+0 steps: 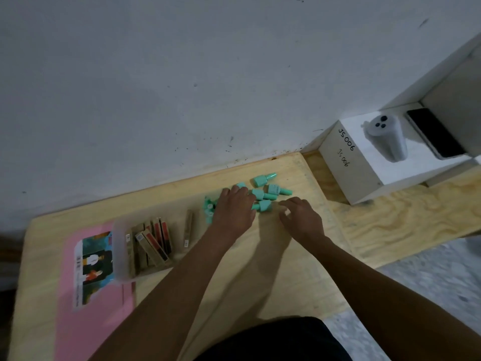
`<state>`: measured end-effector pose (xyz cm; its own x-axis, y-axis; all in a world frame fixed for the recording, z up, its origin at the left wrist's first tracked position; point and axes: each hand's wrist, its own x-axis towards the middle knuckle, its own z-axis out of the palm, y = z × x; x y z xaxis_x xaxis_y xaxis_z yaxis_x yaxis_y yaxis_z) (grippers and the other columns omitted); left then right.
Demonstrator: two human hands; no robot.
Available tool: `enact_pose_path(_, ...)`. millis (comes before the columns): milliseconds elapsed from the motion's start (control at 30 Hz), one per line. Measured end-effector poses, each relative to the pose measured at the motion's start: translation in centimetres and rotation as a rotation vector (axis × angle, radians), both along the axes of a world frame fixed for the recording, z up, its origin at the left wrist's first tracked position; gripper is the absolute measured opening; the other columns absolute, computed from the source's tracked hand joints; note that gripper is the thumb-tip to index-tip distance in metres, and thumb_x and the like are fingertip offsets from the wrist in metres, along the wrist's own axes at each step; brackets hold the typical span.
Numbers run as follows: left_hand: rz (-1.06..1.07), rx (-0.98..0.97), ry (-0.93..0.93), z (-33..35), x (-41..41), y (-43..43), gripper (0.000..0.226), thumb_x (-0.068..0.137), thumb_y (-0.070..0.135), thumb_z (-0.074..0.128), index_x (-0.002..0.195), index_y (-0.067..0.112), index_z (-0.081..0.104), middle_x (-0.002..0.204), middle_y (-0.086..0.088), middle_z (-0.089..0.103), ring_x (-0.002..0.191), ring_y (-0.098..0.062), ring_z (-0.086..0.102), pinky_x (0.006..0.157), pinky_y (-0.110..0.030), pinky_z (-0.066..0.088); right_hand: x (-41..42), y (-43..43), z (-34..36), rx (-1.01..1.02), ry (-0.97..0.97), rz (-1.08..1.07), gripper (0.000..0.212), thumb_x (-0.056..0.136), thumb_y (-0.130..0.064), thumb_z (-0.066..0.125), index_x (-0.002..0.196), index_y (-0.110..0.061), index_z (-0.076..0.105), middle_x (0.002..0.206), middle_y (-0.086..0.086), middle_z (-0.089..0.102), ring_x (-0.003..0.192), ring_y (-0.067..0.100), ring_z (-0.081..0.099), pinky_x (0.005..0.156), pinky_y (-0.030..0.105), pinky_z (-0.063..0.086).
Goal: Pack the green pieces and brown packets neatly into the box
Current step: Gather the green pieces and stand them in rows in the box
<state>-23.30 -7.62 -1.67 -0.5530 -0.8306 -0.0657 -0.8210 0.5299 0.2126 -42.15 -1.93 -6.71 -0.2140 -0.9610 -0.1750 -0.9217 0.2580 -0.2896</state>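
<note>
Several green pieces lie scattered on the wooden table near the wall. My left hand rests palm down over the left part of the pile, hiding some pieces; whether its fingers grip any piece I cannot see. My right hand hovers just right of the pile, fingers curled loosely, nothing visible in it. A clear plastic box lies at the left with several brown packets inside. One brown packet lies alone on the table between the box and the green pieces.
A pink sheet with a printed label lies under the box at the left. A white block marked JS006 stands at the right, carrying a grey device and a phone. The wall runs along the table's far edge.
</note>
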Motion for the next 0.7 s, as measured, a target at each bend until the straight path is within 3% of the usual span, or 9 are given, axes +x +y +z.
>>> enact_pose_path(167,-0.097,0.088,-0.393,-1.1,-3.5,-2.0,0.022,0.087,0.019,0.056,0.107,0.019,0.066,0.11,-0.005,0.062,0.109,-0.026,0.052,0.099,-0.042,0.029,-0.5,-3.0,0.1,-0.087,0.054,0.034,0.036,0.091,-0.025,0.058,0.127,-0.026,0.058,0.131,-0.002,0.057,0.116,0.021,0.052,0.083,0.037,0.052)
enact_pose_path(300,-0.092,0.108,-0.393,-2.3,-4.5,-2.4,0.02,0.088,0.016,0.053,0.103,0.015,0.065,0.11,-0.007,0.063,0.109,-0.028,0.053,0.105,-0.044,0.027,-2.0,-5.2,-0.4,0.057,0.043,0.001,0.039,0.091,-0.027,0.054,0.13,-0.026,0.054,0.129,0.001,0.056,0.115,0.024,0.05,0.085,0.041,0.048)
enact_pose_path(467,-0.05,0.1,-0.374,-3.6,-4.1,-2.4,0.032,0.088,0.007,0.047,0.113,0.014,0.066,0.123,-0.007,0.059,0.117,-0.03,0.05,0.114,-0.047,0.018,-3.2,-5.9,-1.3,0.128,0.011,-0.004,0.035,0.093,-0.032,0.053,0.127,-0.03,0.06,0.116,0.001,0.061,0.107,0.023,0.055,0.083,0.037,0.048)
enact_pose_path(567,-0.04,0.105,-0.295,-3.5,-4.1,-2.2,0.031,0.084,0.007,0.05,0.11,0.014,0.067,0.12,-0.007,0.06,0.113,-0.029,0.052,0.113,-0.048,0.019,-3.4,-5.4,-1.6,0.13,-0.256,-0.116,0.033,0.094,-0.032,0.057,0.124,-0.021,0.063,0.118,0.003,0.064,0.105,0.019,0.058,0.088,0.032,0.048)
enact_pose_path(700,0.034,0.121,-0.132,-2.0,-3.7,-2.1,0.024,0.09,0.02,0.049,0.106,0.016,0.066,0.109,-0.004,0.067,0.103,-0.026,0.058,0.102,-0.043,0.028,-3.2,-4.0,-0.3,-0.114,-0.61,-0.452,0.027,0.091,-0.024,0.065,0.114,-0.01,0.07,0.11,0.005,0.071,0.095,0.012,0.062,0.087,0.025,0.049)
